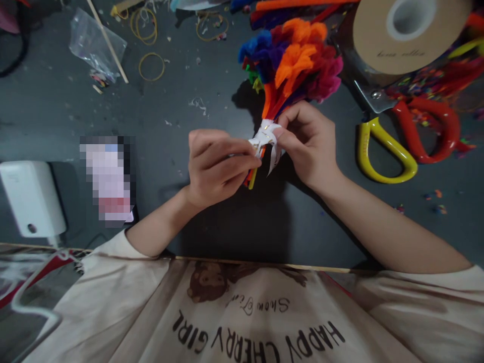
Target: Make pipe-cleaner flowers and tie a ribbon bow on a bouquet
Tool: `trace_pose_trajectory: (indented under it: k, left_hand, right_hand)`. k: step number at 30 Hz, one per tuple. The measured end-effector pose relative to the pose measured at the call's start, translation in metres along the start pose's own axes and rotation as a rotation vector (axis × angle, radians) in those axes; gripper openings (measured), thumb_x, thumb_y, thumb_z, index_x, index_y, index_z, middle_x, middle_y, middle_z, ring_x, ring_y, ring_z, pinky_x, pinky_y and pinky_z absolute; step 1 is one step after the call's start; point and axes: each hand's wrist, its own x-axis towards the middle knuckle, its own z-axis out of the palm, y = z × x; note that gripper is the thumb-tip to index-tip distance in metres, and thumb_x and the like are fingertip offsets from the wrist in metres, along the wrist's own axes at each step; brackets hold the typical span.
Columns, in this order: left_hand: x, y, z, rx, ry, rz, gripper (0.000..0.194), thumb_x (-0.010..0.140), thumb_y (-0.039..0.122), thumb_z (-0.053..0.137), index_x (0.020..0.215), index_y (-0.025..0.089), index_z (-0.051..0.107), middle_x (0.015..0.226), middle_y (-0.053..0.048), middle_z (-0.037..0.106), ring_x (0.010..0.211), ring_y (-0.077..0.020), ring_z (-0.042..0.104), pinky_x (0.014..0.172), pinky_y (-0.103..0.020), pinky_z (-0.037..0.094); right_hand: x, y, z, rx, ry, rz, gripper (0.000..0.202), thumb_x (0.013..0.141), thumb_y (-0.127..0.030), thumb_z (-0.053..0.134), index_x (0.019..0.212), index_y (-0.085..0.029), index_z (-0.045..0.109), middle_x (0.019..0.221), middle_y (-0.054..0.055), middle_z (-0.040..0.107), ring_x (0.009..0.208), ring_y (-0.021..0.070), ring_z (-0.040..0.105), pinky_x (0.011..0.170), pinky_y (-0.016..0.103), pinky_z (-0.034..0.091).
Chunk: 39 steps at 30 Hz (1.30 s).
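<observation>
A bouquet of fuzzy pipe-cleaner flowers (pixel 295 60) in orange, blue, purple, green and magenta lies in front of me, its stems pointing toward my body. Around the stems a white ribbon (pixel 266 132) with gold marks is tied in a knot or bow. My left hand (pixel 223 164) pinches the ribbon's left part between thumb and fingers. On the other side, my right hand (pixel 312 143) is closed on the ribbon's right loop, thumb against forefinger. The fingers partly cover the knot and the lower stems.
Right of the bouquet lie scissors (pixel 385 126) with yellow and red handles and a ribbon spool (pixel 412 35). At left are a blurred-out phone (pixel 109 181), a white power bank (pixel 32 199), a plastic bag (pixel 94 43), a wooden stick (pixel 109 43) and rubber bands (pixel 151 66).
</observation>
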Motion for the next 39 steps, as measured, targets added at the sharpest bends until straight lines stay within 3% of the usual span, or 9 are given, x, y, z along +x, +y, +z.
trace_pose_trajectory:
  k: [2, 5, 9, 11, 14, 17, 26, 31, 39]
  left_hand:
    - [0.0, 0.0, 0.0, 0.002, -0.009, 0.086, 0.014, 0.074, 0.013, 0.065, 0.078, 0.026, 0.062, 0.073, 0.008, 0.069, 0.071, -0.0107, 0.055, 0.065, -0.028, 0.043]
    - [-0.002, 0.001, 0.001, -0.042, -0.106, 0.05, 0.009, 0.078, 0.015, 0.058, 0.081, 0.023, 0.062, 0.075, 0.006, 0.069, 0.074, -0.0112, 0.059, 0.07, -0.029, 0.044]
    - [-0.005, 0.002, 0.003, -0.299, -0.191, -0.306, 0.017, 0.09, 0.019, 0.041, 0.104, 0.021, 0.051, 0.076, 0.004, 0.065, 0.066, -0.0071, 0.061, 0.067, -0.025, 0.048]
    - [-0.006, 0.002, 0.004, -0.373, -0.191, -0.505, 0.016, 0.089, 0.02, 0.047, 0.105, 0.024, 0.046, 0.071, 0.006, 0.058, 0.059, -0.0037, 0.057, 0.058, -0.019, 0.046]
    - [-0.005, -0.001, 0.006, -0.274, -0.278, -0.528, 0.01, 0.085, 0.028, 0.057, 0.092, 0.022, 0.052, 0.069, 0.005, 0.056, 0.061, -0.0047, 0.053, 0.061, -0.02, 0.046]
    - [-0.003, -0.002, 0.007, -0.212, -0.315, -0.543, 0.015, 0.088, 0.033, 0.052, 0.082, 0.02, 0.056, 0.073, 0.002, 0.06, 0.066, -0.0069, 0.053, 0.066, -0.023, 0.046]
    - [-0.006, -0.001, 0.005, -0.313, -0.259, -0.655, 0.031, 0.093, 0.046, 0.036, 0.076, 0.022, 0.048, 0.069, 0.001, 0.049, 0.062, -0.0097, 0.047, 0.062, -0.027, 0.041]
    - [-0.011, -0.006, 0.008, -0.441, -0.167, -0.619, 0.034, 0.093, 0.046, 0.035, 0.071, 0.022, 0.045, 0.066, 0.001, 0.047, 0.058, -0.0094, 0.043, 0.055, -0.027, 0.036]
    - [-0.011, -0.006, 0.01, -0.416, -0.16, -0.717, 0.034, 0.094, 0.046, 0.034, 0.074, 0.022, 0.049, 0.066, 0.002, 0.049, 0.06, -0.0089, 0.049, 0.06, -0.026, 0.04]
  right_hand:
    - [0.001, 0.0, -0.001, -0.003, 0.012, -0.015, 0.027, 0.08, -0.041, 0.064, 0.068, -0.021, 0.05, 0.059, -0.006, 0.045, 0.051, 0.0048, 0.039, 0.045, 0.021, 0.03]
    - [0.003, 0.0, -0.003, 0.009, 0.013, -0.046, 0.025, 0.08, -0.038, 0.065, 0.068, -0.02, 0.051, 0.063, -0.005, 0.05, 0.059, 0.0068, 0.045, 0.052, 0.022, 0.036]
    - [0.004, -0.001, -0.002, 0.033, 0.024, -0.042, 0.027, 0.077, -0.038, 0.068, 0.067, -0.02, 0.05, 0.07, -0.003, 0.059, 0.065, 0.0084, 0.053, 0.056, 0.024, 0.041]
    - [0.004, -0.001, -0.002, 0.022, 0.034, -0.013, 0.028, 0.077, -0.039, 0.068, 0.067, -0.02, 0.05, 0.07, -0.003, 0.059, 0.066, 0.0084, 0.054, 0.057, 0.024, 0.042]
    - [0.003, -0.001, -0.002, 0.011, 0.03, 0.001, 0.029, 0.078, -0.041, 0.067, 0.067, -0.02, 0.051, 0.071, -0.003, 0.059, 0.067, 0.0084, 0.056, 0.06, 0.024, 0.045]
    - [0.002, 0.0, -0.002, 0.019, 0.031, 0.009, 0.027, 0.077, -0.042, 0.067, 0.069, -0.02, 0.054, 0.071, -0.003, 0.06, 0.065, 0.0079, 0.056, 0.059, 0.024, 0.046]
    - [0.002, 0.003, 0.002, 0.063, 0.074, -0.024, 0.029, 0.077, -0.046, 0.067, 0.07, -0.023, 0.051, 0.07, -0.004, 0.06, 0.061, 0.0079, 0.054, 0.054, 0.024, 0.044]
    - [0.005, 0.005, 0.002, 0.166, 0.143, 0.01, 0.029, 0.074, -0.043, 0.071, 0.069, -0.023, 0.051, 0.064, -0.004, 0.055, 0.055, 0.0074, 0.051, 0.051, 0.023, 0.044]
    - [0.003, 0.007, 0.001, 0.132, 0.009, 0.018, 0.023, 0.078, -0.042, 0.067, 0.074, -0.022, 0.056, 0.059, -0.007, 0.054, 0.047, 0.0047, 0.049, 0.046, 0.021, 0.039]
